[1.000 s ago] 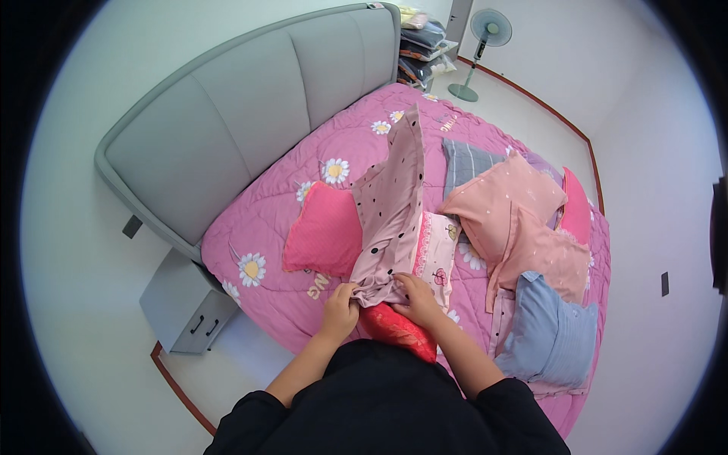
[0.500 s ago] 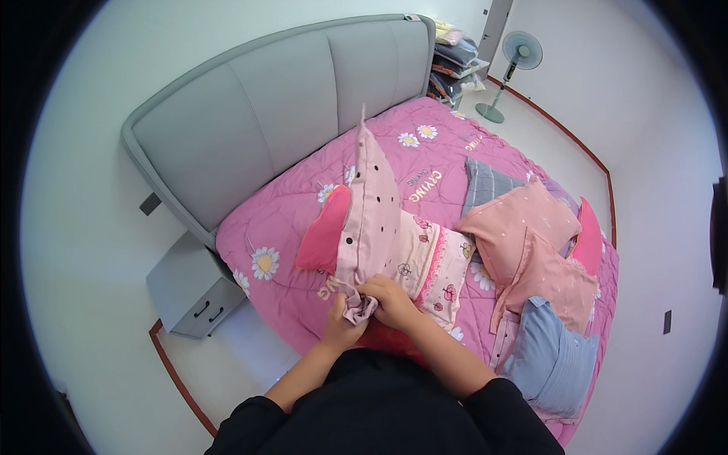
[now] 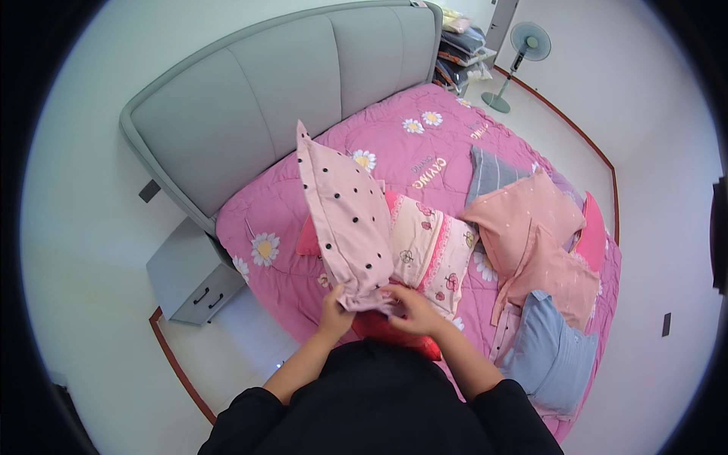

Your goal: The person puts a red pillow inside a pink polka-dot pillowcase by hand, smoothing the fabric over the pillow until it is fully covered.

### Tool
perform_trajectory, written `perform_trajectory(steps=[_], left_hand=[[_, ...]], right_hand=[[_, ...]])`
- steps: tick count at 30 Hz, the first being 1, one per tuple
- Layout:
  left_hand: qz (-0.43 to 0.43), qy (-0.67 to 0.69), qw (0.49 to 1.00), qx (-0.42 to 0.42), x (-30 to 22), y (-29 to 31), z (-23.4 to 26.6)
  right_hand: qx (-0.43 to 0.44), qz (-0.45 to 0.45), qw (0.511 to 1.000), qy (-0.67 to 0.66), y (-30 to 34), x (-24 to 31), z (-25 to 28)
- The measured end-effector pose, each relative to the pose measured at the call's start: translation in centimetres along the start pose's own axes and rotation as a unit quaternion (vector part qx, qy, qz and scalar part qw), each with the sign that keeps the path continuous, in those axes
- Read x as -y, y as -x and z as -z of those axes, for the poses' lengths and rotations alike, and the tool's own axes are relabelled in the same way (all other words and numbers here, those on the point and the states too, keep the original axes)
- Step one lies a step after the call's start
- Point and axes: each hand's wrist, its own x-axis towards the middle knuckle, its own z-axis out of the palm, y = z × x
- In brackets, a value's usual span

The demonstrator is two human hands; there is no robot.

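Observation:
A pale pink pillow point(image 3: 350, 216) in a black-dotted case stands raised before me, one corner pointing up. My left hand point(image 3: 334, 309) grips the gathered lower edge of its case at the left. At the right side of that same edge, my right hand point(image 3: 412, 311) pinches the cloth. Beneath the hands lies a bright red piece point(image 3: 390, 334), mostly covered by the case and my body. Just right of the dotted pillow is a cream and pink pillow point(image 3: 434, 254) printed with little trees. A hot pink corner point(image 3: 308, 239) of another item pokes out behind it on the left.
The bed has a pink daisy-patterned quilt point(image 3: 262, 205) and grey padded headboard point(image 3: 265, 91). Salmon pillows point(image 3: 523, 220), a blue-grey pillow point(image 3: 550, 353) and a grey striped one point(image 3: 493, 174) lie to the right. A nightstand point(image 3: 189, 265) stands left; a fan point(image 3: 529, 42) stands far right.
The dotted pillow has tipped left and turned its broad face toward me. My right hand has moved right, away from the left, spreading the bunched edge of the case.

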Motion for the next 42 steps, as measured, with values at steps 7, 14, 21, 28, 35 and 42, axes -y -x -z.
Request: perform_trajectory(steps=[7, 14, 21, 28, 35, 42], left_hand=[[0.083, -0.056, 0.995, -0.032, -1.0, -1.5, 1.4], [-0.178, -0.307, 0.935, -0.001, -4.4, -2.2, -0.7], [-0.269, -0.455, 0.828, 0.187, -5.3, -3.9, -0.2], [-0.12, -0.462, 0.864, 0.16, -4.0, -3.5, 0.2], [-0.161, -0.401, 0.891, 0.139, -3.6, -4.4, -0.8], [0.076, -0.02, 0.987, 0.143, -7.5, -5.1, -3.4]], right_hand=[[0.089, -0.185, 0.967, -0.152, 8.3, -10.2, 2.3], [0.023, -0.358, 0.878, -0.317, 6.4, -7.7, -1.2], [0.031, -0.435, 0.873, -0.217, 10.0, -10.6, -0.2], [0.11, -0.269, 0.942, -0.165, 17.9, -13.6, -3.4], [-0.187, -0.243, 0.94, -0.146, 12.8, -12.7, -3.9], [-0.29, -0.027, 0.932, 0.215, 6.6, 6.7, 12.6]])
